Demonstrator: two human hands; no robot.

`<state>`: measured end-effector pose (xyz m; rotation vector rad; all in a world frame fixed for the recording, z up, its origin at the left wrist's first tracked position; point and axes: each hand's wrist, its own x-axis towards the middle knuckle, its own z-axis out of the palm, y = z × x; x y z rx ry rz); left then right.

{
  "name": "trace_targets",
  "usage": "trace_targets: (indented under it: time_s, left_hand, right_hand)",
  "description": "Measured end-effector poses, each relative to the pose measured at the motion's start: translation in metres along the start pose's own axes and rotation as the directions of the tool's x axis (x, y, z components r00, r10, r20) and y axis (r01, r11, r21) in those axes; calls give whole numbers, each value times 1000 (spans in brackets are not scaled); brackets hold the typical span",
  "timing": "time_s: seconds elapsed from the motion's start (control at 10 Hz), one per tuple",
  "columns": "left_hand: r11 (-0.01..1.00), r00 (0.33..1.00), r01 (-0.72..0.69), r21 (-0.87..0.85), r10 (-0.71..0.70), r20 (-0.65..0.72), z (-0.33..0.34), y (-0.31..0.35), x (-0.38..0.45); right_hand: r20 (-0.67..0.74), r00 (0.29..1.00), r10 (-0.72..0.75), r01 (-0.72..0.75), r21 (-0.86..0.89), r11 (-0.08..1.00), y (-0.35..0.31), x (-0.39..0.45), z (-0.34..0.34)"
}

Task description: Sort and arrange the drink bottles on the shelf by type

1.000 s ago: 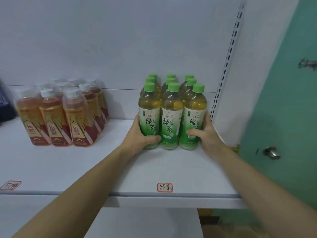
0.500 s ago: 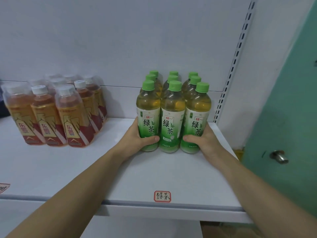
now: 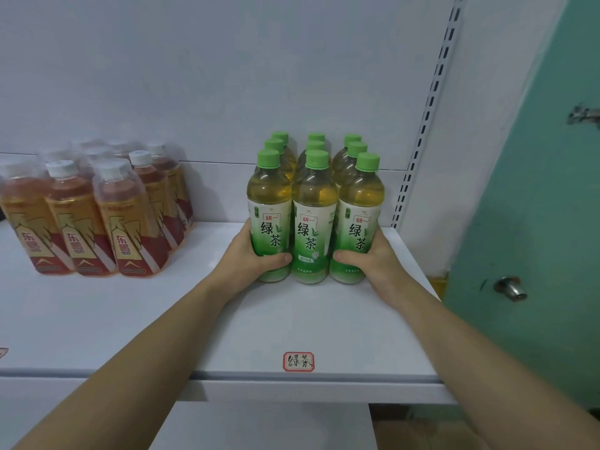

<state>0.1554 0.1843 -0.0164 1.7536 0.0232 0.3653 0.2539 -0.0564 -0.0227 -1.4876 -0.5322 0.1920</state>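
Note:
Several green tea bottles [image 3: 314,219] with green caps stand in a tight block at the right end of the white shelf [image 3: 194,319]. My left hand [image 3: 251,258] presses against the block's left side, thumb across the front left bottle. On the block's right side, my right hand [image 3: 370,258] has its thumb on the front right bottle. A group of amber drink bottles [image 3: 107,216] with white caps and red-gold labels stands on the shelf's left part, apart from the green block.
A red-bordered paper label [image 3: 298,361] is stuck near the shelf's front edge, below the green block. A slotted upright [image 3: 428,105] runs up behind the block at right. A teal door [image 3: 535,222] with a metal knob [image 3: 509,288] stands to the right.
The view has shifted slightly; both hands stay clamped on the sides of the green tea block, which has hardly moved on the shelf.

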Motion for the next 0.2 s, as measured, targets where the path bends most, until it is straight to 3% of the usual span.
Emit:
trace_targets:
  time_s: [0.2]
  left_hand:
    - [996,1000,15,93,-15,3,-2,7,-9]
  right_hand:
    - [-54,997,-49,44,-97,994,-9,-13,2]
